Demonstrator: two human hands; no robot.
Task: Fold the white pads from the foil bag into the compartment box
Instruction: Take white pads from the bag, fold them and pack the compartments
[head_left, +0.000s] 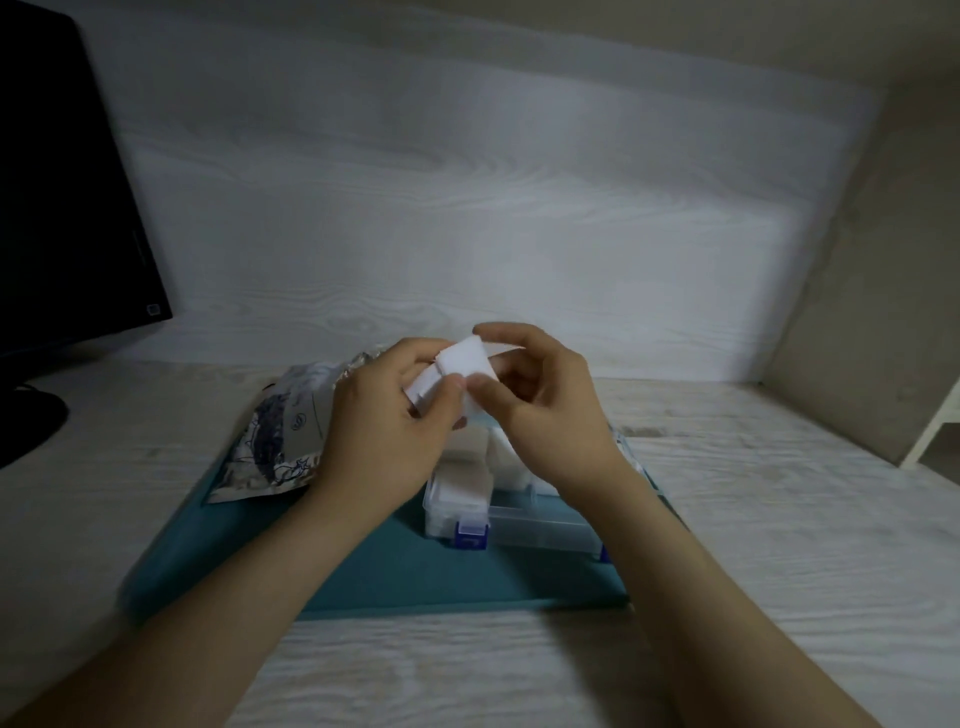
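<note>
A white pad (460, 366), bent over on itself, is held above the box between both hands. My left hand (387, 426) pinches its left part with thumb and fingers. My right hand (540, 402) pinches its right part, thumb in front and forefinger over the top. Below them stands a clear plastic compartment box (540, 527) with blue latches, and white pads lie in its near-left compartments. The foil bag (280, 431), silver with a dark print, lies to the left, partly behind my left hand.
Box and bag rest on a teal mat (395, 571) on a pale wood-grain desk. A black monitor (57, 208) stands at the far left with its base beside the mat. A white wall panel closes the back; a beige side panel is at the right.
</note>
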